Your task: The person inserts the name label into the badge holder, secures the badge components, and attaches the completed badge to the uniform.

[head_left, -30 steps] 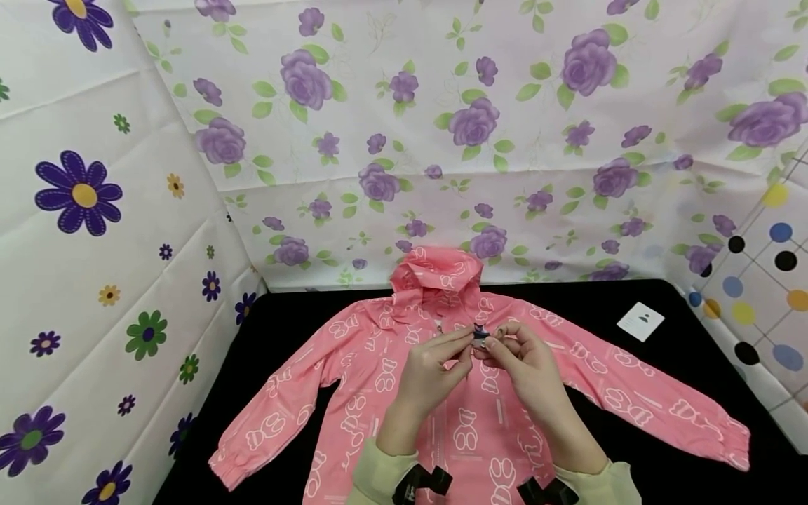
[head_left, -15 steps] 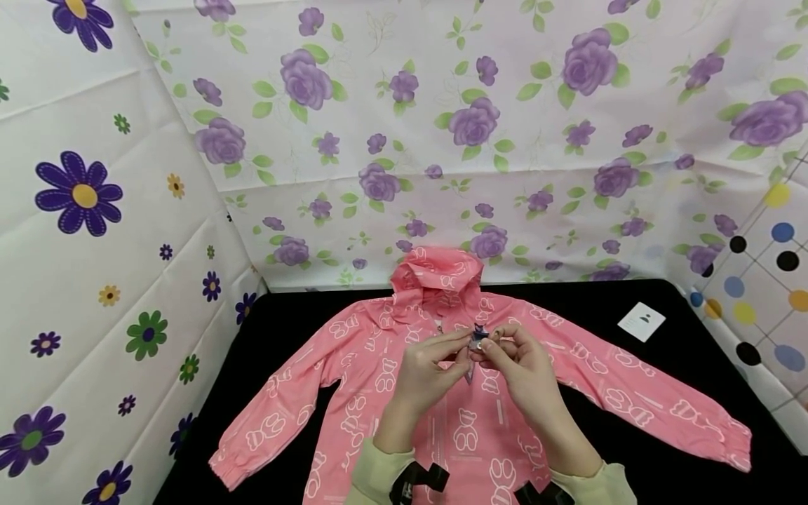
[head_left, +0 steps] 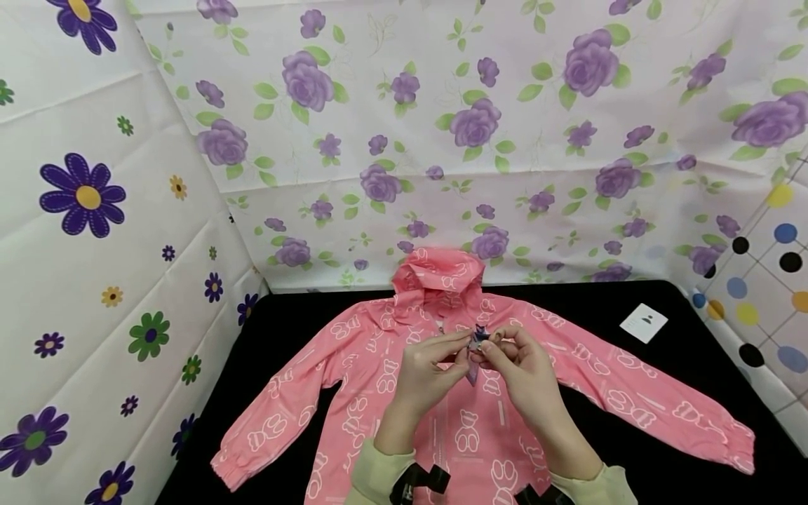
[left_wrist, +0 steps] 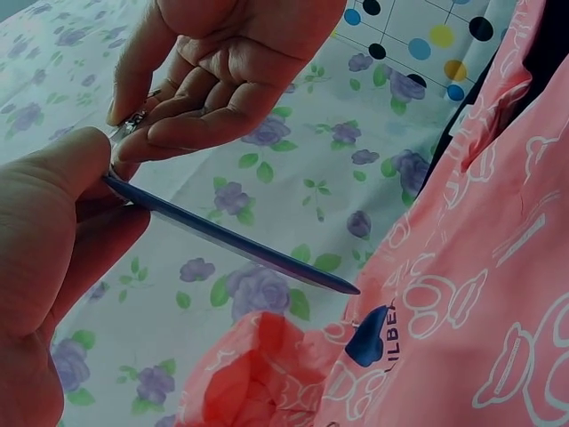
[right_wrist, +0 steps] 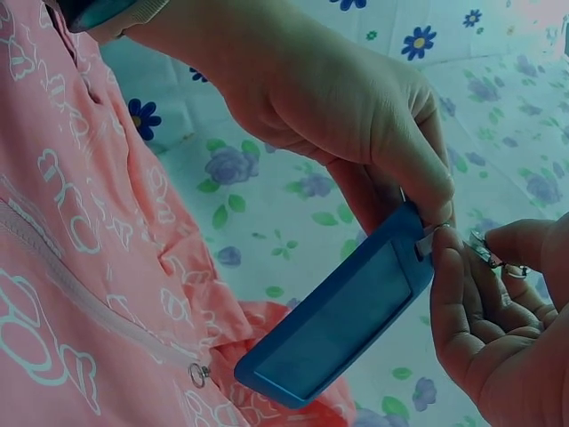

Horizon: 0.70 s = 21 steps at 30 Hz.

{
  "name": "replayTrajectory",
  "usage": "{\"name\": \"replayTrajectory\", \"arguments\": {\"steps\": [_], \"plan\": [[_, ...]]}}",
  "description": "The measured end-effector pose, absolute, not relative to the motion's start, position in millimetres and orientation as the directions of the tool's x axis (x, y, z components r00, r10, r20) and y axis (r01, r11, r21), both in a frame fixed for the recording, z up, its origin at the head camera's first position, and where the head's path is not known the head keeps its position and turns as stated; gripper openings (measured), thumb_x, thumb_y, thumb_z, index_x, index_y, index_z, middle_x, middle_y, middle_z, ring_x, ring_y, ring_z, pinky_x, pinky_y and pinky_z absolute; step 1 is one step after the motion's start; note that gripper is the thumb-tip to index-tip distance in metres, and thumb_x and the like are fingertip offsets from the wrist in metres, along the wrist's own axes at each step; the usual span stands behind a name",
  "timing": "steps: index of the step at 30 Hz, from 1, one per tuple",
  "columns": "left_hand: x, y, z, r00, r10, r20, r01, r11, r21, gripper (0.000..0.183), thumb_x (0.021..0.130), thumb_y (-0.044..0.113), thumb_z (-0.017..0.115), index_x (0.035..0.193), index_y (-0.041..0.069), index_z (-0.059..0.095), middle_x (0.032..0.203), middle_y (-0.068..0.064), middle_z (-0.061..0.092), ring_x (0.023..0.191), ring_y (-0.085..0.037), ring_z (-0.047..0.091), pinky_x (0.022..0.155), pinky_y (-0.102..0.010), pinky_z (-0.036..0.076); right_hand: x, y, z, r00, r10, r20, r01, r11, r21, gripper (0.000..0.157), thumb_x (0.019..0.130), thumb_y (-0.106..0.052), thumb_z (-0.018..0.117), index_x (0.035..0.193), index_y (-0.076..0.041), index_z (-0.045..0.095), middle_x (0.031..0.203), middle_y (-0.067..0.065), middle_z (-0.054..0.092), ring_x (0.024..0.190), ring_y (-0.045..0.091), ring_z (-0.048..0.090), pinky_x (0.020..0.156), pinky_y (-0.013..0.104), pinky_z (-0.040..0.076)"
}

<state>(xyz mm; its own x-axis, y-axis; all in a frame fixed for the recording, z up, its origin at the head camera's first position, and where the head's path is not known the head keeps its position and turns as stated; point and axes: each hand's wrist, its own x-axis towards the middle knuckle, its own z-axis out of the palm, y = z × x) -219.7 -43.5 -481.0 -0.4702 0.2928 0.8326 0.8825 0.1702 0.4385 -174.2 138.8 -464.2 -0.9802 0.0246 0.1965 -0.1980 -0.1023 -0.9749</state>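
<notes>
A blue badge holder (right_wrist: 338,311) with a clear window hangs between my hands above a pink hooded jacket (head_left: 467,428). My left hand (head_left: 426,372) pinches its top end, where a short pale strap (right_wrist: 427,242) joins it, as the right wrist view shows. Small metal hardware, apparently a clip (right_wrist: 484,249), sits at the strap's other end. My right hand (head_left: 527,372) pinches this clip between thumb and fingers. In the left wrist view the badge holder (left_wrist: 231,236) is seen edge-on. Fingers partly hide the strap and clip.
The jacket lies spread on a black tabletop (head_left: 587,308), sleeves out to both sides and hood toward the back. Its front zipper has a ring pull (right_wrist: 198,374). A white card (head_left: 644,322) with a dark figure lies at the back right. Flowered sheets (head_left: 353,140) hang around the table.
The badge holder has turned, so its lower end shows more below my left hand. My right hand has shifted slightly, with its fingers still at the clip. The jacket and card stay put.
</notes>
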Motion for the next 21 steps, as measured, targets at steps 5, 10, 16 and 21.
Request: {"name": "replayTrajectory", "arguments": {"steps": [5, 10, 16, 21], "plan": [[-220.0, -42.9, -481.5, -0.473, 0.289, 0.832, 0.881, 0.166, 0.443, 0.031, 0.08, -0.022, 0.075, 0.109, -0.01, 0.08, 0.112, -0.02, 0.079, 0.095, -0.028, 0.08, 0.077, -0.02, 0.062, -173.3, 138.6, -463.0, -0.98, 0.024, 0.198, -0.199, -0.121, -0.972, 0.012, 0.108, 0.001, 0.061, 0.114, 0.008, 0.055, 0.105, 0.017, 0.076, 0.095, 0.02, 0.078, 0.089, 0.035, 0.064], [-219.8, -42.7, -480.4, -0.464, 0.284, 0.839, 0.885, 0.171, 0.432, 0.032, 0.08, -0.023, 0.075, 0.109, -0.01, 0.08, 0.111, -0.02, 0.079, 0.094, -0.028, 0.08, 0.077, -0.02, 0.062, -173.3, 137.8, -462.4, -0.977, 0.03, 0.211, -0.213, -0.135, -0.968, 0.013, 0.107, 0.001, 0.062, 0.112, 0.01, 0.054, 0.102, 0.019, 0.076, 0.093, 0.019, 0.078, 0.087, 0.034, 0.065], [-219.2, -43.3, -478.5, -0.449, 0.276, 0.85, 0.893, 0.179, 0.414, 0.032, 0.079, -0.023, 0.075, 0.108, -0.01, 0.08, 0.109, -0.02, 0.079, 0.091, -0.027, 0.08, 0.076, -0.02, 0.062, -173.3, 137.8, -463.5, -0.976, 0.025, 0.219, -0.22, -0.141, -0.965, 0.018, 0.107, -0.003, 0.064, 0.112, 0.011, 0.053, 0.103, 0.02, 0.077, 0.093, 0.02, 0.078, 0.089, 0.04, 0.065], [-220.2, -43.0, -480.1, -0.447, 0.262, 0.855, 0.893, 0.182, 0.411, 0.032, 0.077, -0.023, 0.075, 0.106, -0.011, 0.08, 0.108, -0.02, 0.079, 0.089, -0.026, 0.08, 0.075, -0.02, 0.062, -172.8, 137.6, -464.2, -0.977, 0.014, 0.213, -0.213, -0.136, -0.968, 0.018, 0.107, -0.003, 0.065, 0.114, 0.008, 0.054, 0.104, 0.019, 0.077, 0.094, 0.02, 0.078, 0.09, 0.041, 0.064]]}}
